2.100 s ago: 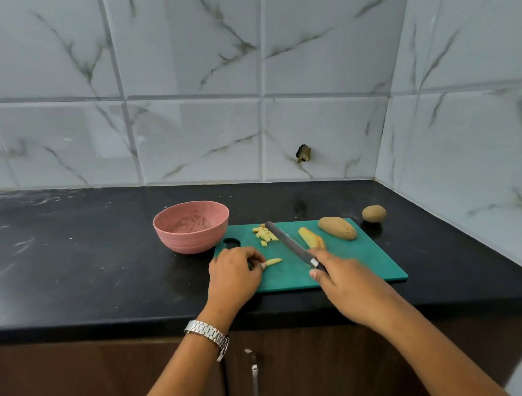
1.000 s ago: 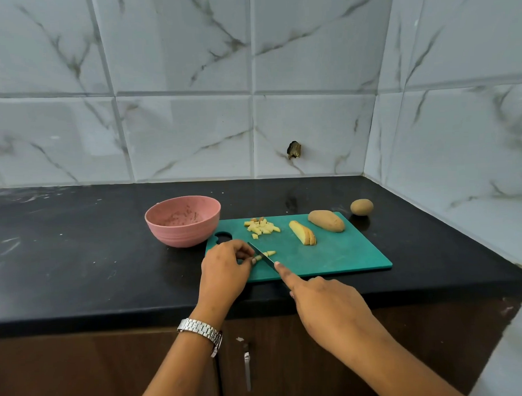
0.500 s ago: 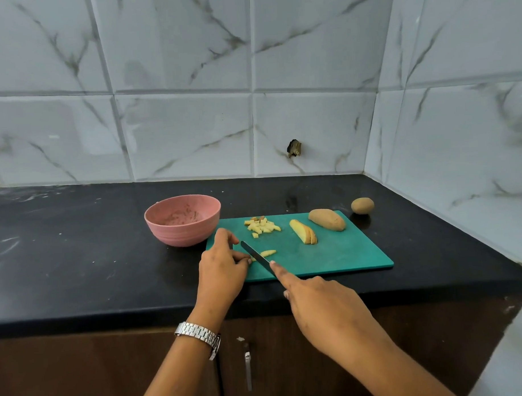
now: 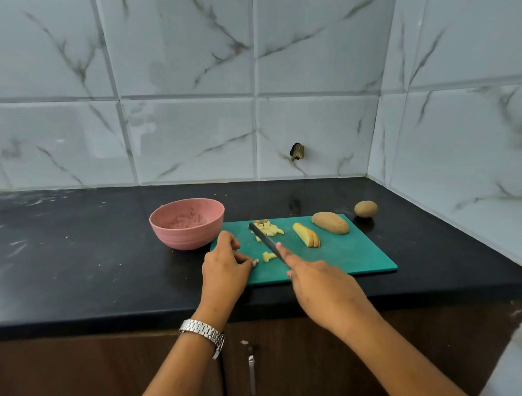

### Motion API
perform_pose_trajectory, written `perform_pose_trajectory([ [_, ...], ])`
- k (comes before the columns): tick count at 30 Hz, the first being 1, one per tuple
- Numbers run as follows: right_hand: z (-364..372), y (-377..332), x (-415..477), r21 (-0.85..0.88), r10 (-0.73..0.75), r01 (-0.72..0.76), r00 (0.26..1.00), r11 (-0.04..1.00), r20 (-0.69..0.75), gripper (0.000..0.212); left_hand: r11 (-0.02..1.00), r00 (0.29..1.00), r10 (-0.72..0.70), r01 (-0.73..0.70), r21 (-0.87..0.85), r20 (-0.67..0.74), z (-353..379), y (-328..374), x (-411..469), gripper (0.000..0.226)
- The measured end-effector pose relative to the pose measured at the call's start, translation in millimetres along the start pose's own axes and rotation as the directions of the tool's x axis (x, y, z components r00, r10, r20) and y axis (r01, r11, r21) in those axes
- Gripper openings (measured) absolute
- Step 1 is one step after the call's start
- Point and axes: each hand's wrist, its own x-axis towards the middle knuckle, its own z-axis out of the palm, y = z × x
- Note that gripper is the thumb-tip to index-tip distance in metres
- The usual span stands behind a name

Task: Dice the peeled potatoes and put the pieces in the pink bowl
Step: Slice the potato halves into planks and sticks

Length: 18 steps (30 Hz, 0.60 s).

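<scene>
Left hand pinches a stiff, slippery potato stub by its end. Fingers of the right hand wrap the knife.

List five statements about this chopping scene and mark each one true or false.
1. The right hand grips the knife. True.
2. The pink bowl stands right of the green cutting board. False: it stands left of the board.
3. The small round potato lies on the board. False: it lies on the black counter, off the board's far right corner.
4. Diced pieces lie piled on the board. True.
5. A long whole potato lies on the board. True.
</scene>
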Motion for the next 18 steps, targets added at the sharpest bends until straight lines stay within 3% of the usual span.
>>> perform_pose_trajectory([
  [6,-6,34,22,0.329,0.063,-0.057,0.998,0.943,-0.007,0.053,0.992,0.986,0.024,-0.045,0.122,0.165,2,15,21,0.025],
  [12,-4,53,29,0.433,0.081,-0.060,0.996,0.899,-0.029,0.050,0.998,0.958,0.008,-0.023,0.050,0.287,0,18,31,0.028],
  [15,-4,61,36,0.470,0.082,-0.046,0.995,0.881,-0.058,0.049,0.990,0.958,0.110,-0.128,0.052,0.266,-1,15,30,0.027],
  [18,-2,68,45,0.501,0.074,-0.018,0.993,0.865,-0.094,0.049,0.947,0.907,0.209,-0.281,0.157,0.365,6,16,28,0.026],
])
